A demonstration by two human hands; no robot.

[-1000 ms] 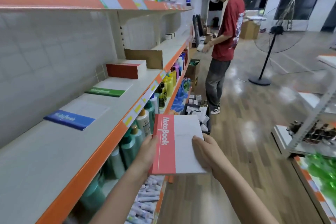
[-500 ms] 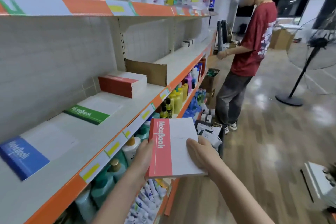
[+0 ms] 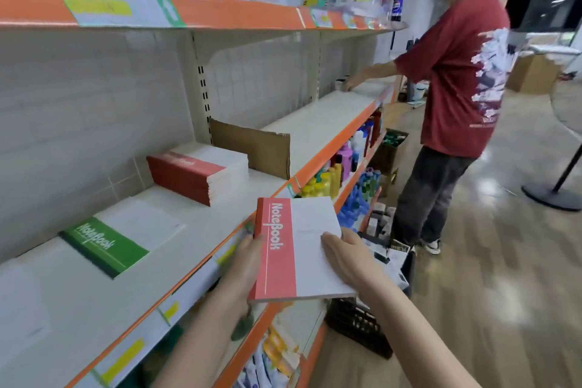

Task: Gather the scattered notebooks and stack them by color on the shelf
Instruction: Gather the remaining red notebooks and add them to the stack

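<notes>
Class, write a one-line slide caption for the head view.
Both hands, left hand and right hand, hold a red notebook before the shelf, near the red stack.

Red notebook nearer red stack

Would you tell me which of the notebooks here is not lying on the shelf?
The red notebook held in both hands; the green notebook and red stack lie on the shelf.
</notes>
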